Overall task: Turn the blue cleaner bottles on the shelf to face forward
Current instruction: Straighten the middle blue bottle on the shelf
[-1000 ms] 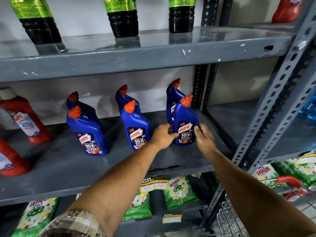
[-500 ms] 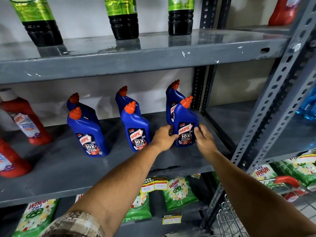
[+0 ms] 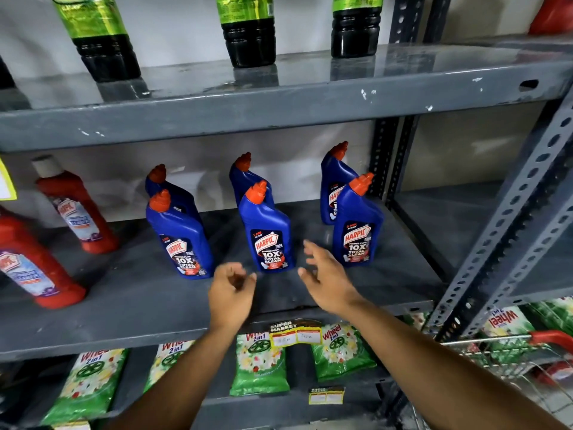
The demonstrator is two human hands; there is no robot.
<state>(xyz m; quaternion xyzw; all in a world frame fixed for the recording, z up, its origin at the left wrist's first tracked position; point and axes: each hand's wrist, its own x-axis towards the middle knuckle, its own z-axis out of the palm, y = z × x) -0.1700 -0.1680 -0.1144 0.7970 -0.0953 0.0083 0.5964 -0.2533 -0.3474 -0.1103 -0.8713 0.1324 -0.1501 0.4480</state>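
Both hands were free of the bottles. The left hand (image 3: 231, 290) hung loosely curled and holding nothing just in front of the middle front bottle (image 3: 269, 234), while the right hand (image 3: 325, 274) was spread wide, also holding nothing, in the gap between that bottle and the right front bottle (image 3: 356, 228).

Six blue cleaner bottles stood on the grey metal shelf (image 3: 155, 305) in three front-and-back pairs. The left front bottle (image 3: 179, 240) looked turned slightly off square, its label angled aside; the other two front labels faced out. The rear bottles were partly hidden, so their facing was hard to judge — the right rear bottle (image 3: 333, 187) showed only a strip of label.

The likeliest slip, I judged, was a toppled bottle. These were tall, narrow, hard-plastic bottles with bent necks and orange caps, so their weight sat off-centre; a wide hand sweeping across could clip a cap and tip one into its partner behind. The painted shelf looked smooth and a little worn, so a bottle might slide rather than pivot when twisted. Reaching for a rear bottle past its front neighbour carried the same risk — the pairs stood close together. The glossy plastic could also slip in a loose grip.
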